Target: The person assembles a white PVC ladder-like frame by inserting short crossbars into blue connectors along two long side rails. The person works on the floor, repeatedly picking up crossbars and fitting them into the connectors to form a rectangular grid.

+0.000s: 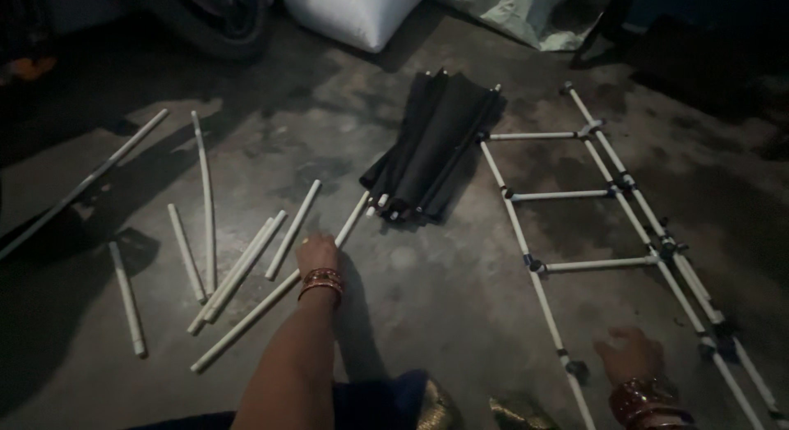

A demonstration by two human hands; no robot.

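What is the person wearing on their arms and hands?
Both forearms are bare, with no sleeves showing. The left hand has a stack of red and gold bangles at the wrist. The right hand wears similar red and gold bangles on its wrist. No gloves; the light is too dim to tell whether there are rings.

Dim, underexposed head view, grainy and soft throughout. Weak light falls on the middle of the concrete floor (427, 290); corners and the far right sink into black. White pipes (238, 274) and the far white sack (353, 15) stand out brightest. The left hand (316, 253) casts a shadow to its right. The right hand (629, 354) is blurred. No glare.
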